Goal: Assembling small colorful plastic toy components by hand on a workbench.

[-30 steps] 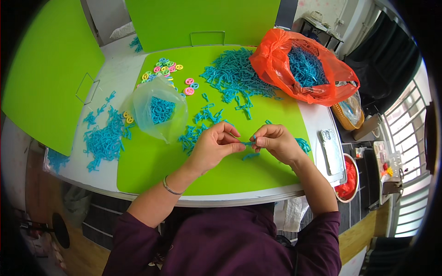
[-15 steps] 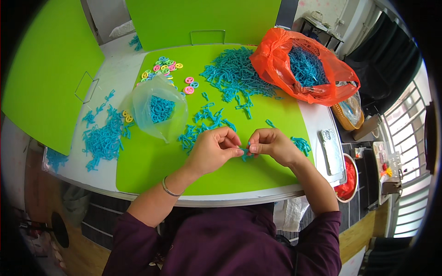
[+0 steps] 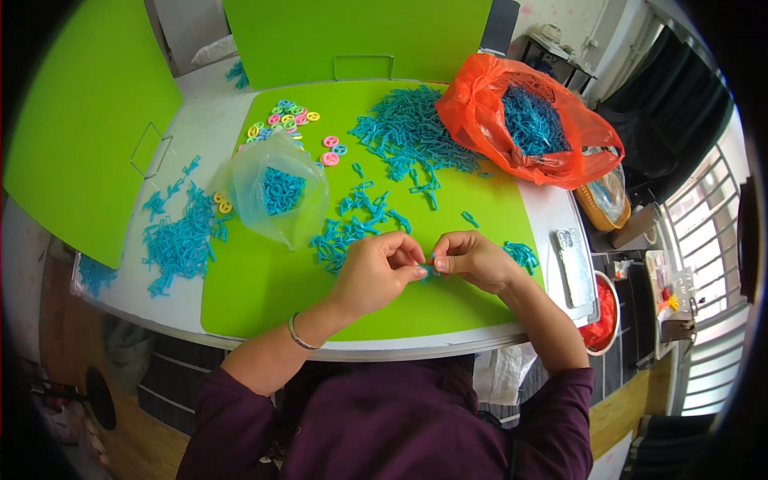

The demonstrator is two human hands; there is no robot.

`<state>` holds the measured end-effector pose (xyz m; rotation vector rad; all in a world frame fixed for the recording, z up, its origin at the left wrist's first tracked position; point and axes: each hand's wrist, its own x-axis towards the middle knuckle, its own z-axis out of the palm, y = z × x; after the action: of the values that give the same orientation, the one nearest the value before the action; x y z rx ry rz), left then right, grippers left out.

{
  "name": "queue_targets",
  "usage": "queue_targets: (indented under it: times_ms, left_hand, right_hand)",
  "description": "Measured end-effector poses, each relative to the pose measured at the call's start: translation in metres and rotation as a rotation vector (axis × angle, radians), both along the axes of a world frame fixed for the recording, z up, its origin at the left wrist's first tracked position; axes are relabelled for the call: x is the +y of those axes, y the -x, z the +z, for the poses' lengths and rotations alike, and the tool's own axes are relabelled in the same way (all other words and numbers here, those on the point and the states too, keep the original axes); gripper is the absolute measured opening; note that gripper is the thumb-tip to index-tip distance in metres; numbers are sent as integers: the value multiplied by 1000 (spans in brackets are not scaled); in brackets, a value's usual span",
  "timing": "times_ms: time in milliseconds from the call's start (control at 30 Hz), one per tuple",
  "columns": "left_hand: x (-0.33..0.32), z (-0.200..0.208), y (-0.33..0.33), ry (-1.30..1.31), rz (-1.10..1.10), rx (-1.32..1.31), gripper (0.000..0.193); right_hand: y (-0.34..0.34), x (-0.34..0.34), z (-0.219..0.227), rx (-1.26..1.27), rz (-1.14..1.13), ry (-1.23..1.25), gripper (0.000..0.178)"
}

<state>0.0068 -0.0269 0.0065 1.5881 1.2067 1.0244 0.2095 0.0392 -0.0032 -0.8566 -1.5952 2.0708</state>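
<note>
Between my hands, just above the green board (image 3: 384, 312), are small blue plastic pieces (image 3: 431, 270), mostly covered by the fingertips. My left hand (image 3: 376, 268) pinches one side with thumb and forefinger. From the other side my right hand (image 3: 474, 261) pinches too, its fingers curled in. The two hands almost touch. Beyond the left hand lies a loose cluster of blue plastic links (image 3: 344, 236). A smaller heap of blue links (image 3: 522, 255) rests beside my right wrist, and a single link (image 3: 470, 218) lies beyond that hand.
A clear bag (image 3: 300, 216) of blue pieces stands at left, near coloured rings (image 3: 288, 116). A large blue pile (image 3: 412, 128) and an open red bag (image 3: 512, 164) are at the back. More blue pieces (image 3: 176, 240) lie far left; a phone (image 3: 571, 268) lies right.
My left hand has shifted slightly right and down, bringing its fingertips nearer the right hand's. Both hands keep pinching the small blue pieces.
</note>
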Motion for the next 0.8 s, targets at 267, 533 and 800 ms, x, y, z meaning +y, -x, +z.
queue_targets:
  times_ms: [267, 533, 800]
  left_hand:
    - [10, -8, -9, 228, -30, -544, 18]
    - [11, -14, -2, 609, -84, -838, 19]
    - [13, -18, 3, 695, -75, -961, 18]
  right_hand:
    - [11, 1, 1, 393, -172, 290, 8]
    - [8, 3, 6, 272, -214, 27, 12]
    - [1, 30, 26, -428, -202, -837, 25]
